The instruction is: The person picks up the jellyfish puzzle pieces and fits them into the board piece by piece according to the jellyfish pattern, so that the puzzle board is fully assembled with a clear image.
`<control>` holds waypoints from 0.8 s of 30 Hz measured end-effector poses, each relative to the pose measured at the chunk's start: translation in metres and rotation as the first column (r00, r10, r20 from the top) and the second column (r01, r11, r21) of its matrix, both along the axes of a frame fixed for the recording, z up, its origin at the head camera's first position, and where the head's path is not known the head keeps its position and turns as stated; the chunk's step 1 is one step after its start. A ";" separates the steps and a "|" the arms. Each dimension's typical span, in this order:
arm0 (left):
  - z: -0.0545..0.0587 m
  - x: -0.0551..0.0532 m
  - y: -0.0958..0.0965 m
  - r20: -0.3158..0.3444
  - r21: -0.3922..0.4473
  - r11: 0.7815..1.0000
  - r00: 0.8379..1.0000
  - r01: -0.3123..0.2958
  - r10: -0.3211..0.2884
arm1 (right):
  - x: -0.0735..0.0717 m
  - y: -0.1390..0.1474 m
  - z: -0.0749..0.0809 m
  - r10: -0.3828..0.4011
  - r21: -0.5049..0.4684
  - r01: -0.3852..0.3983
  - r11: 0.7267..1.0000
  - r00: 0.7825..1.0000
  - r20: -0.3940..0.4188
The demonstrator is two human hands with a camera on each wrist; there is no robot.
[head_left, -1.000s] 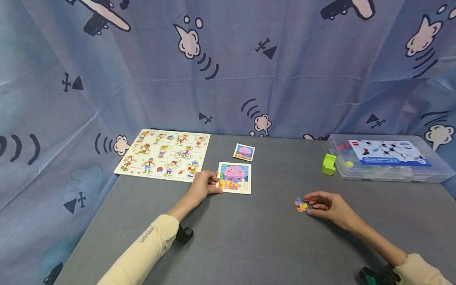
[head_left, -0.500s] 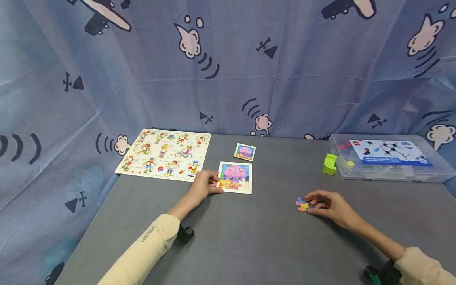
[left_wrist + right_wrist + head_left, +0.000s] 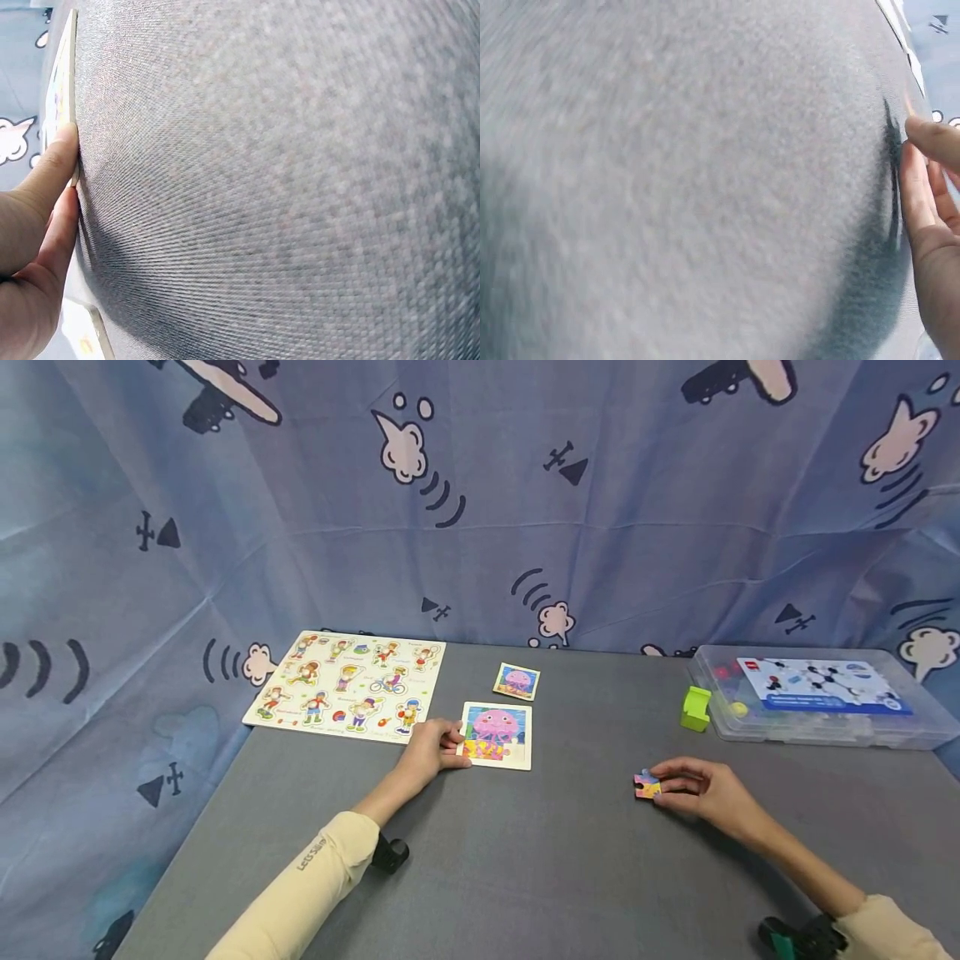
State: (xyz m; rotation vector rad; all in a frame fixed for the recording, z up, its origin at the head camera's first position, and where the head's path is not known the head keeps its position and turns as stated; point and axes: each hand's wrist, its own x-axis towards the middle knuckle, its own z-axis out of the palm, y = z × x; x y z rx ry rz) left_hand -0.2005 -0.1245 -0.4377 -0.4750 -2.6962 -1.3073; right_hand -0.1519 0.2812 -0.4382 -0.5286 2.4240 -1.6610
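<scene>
In the head view, my left hand [image 3: 431, 752] grips the left edge of a small square jigsaw puzzle [image 3: 495, 727]. It shows a pink octopus, with bare pale tray at its lower right corner. Thumb and fingers meet along the rim of the puzzle [image 3: 73, 82] in the left wrist view. Over to the right, my right hand [image 3: 708, 793] pinches a small pink, yellow and blue jigsaw piece [image 3: 647, 785] between thumb and fingertips, close over the grey table. The right wrist view shows these pinching fingers [image 3: 919, 176], with the piece mostly hidden.
A small octopus picture card [image 3: 517, 682] lies behind the puzzle. At the back left is a larger board of sports figures [image 3: 348, 685]. A lime green block [image 3: 695, 708] stands beside a clear plastic case [image 3: 821, 727] at the back right. A patterned curtain [image 3: 480, 527] hangs behind the table.
My right hand has shifted slightly right with the jigsaw piece, which now shows at a different tilt. The left hand and the puzzle stay put.
</scene>
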 end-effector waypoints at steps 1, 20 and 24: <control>0.000 0.000 0.000 0.002 0.001 1.000 1.000 0.001 -0.001 | 0.000 0.000 0.000 -0.015 0.014 0.015 1.000 1.000 0.008; -0.001 -0.001 -0.001 0.004 -0.008 1.000 1.000 -0.003 0.003 | -0.001 -0.002 0.001 -0.137 0.014 0.137 0.990 0.972 0.192; -0.002 -0.001 -0.001 0.003 -0.006 1.000 1.000 0.001 -0.001 | -0.002 -0.009 0.000 -0.130 -0.025 0.138 0.990 0.972 0.195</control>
